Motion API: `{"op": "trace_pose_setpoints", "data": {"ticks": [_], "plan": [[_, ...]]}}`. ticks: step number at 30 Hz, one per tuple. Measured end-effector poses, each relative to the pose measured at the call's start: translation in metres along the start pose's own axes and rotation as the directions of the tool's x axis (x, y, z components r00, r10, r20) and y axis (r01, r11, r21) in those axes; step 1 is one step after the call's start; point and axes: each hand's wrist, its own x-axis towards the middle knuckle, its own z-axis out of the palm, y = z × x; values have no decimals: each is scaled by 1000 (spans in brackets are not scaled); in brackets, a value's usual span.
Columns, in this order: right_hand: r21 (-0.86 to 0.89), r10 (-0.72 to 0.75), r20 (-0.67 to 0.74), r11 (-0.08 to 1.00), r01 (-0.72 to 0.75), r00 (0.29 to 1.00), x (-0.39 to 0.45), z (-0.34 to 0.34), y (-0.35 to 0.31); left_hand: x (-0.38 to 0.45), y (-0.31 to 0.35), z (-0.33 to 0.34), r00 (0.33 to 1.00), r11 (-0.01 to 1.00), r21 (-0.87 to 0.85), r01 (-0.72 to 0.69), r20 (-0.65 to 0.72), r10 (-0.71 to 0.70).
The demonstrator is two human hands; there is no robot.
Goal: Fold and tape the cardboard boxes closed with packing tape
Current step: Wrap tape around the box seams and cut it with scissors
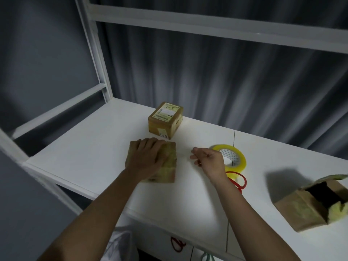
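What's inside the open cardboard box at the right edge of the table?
The open brown cardboard box lies tipped, showing a dark interior with pale yellow fluffy padding at its mouth. Anything deeper inside is lost in shadow.

Matt brown cardboard box [170, 162], glossy yellowish tape roll [236, 157], smooth white table [90, 147].

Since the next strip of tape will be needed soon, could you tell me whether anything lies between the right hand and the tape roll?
Nothing visible does. The right hand hovers just in front of the tape roll, partly covering it in this view. The red-handled scissors lie nearer the person, off that path.
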Motion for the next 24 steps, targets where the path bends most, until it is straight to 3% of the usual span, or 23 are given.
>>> {"op": "trace_pose_setpoints", "data": {"ticks": [6,8,9,11,12,14,15,16,17,18,20,22,24], "plan": [[4,173,-56,985,-173,983,0,23,35,4,-3,9,999,998,63,-23,-45,26],[-108,164,-38,980,-167,986,1,36,41,3,-1,8,999,997,75,-15,-29,18],[-246,127,-21,961,-128,992,1,42,42,3,-1,7,1000,997,75,-7,-16,8],[-539,51,24,842,-30,998,3,43,40,4,0,5,1000,997,81,9,-10,-8],[-683,31,34,730,0,999,4,40,40,5,0,5,1000,996,86,11,-11,-10],[-838,-25,61,541,65,998,6,29,40,6,-1,5,1000,997,82,16,-9,-16],[-825,-104,70,553,116,992,6,23,41,6,-1,5,1000,997,74,20,-3,-19],[-715,-224,40,674,184,974,4,19,40,5,0,5,1000,997,78,18,-2,-18],[-489,-292,-58,842,228,955,-2,19,37,5,0,6,1000,996,93,16,0,-16],[-197,-257,-108,952,233,960,-9,23,32,5,-1,7,1000,994,104,14,2,-14],[260,-86,22,962,77,996,-23,45,20,6,-2,10,1000,999,43,19,11,-19],[243,-21,201,970,-28,979,-34,67,17,8,-1,11,998,993,-107,50,30,-47],[200,-70,206,979,28,976,-40,78,22,9,-1,10,995,978,-190,86,57,-76]]}}
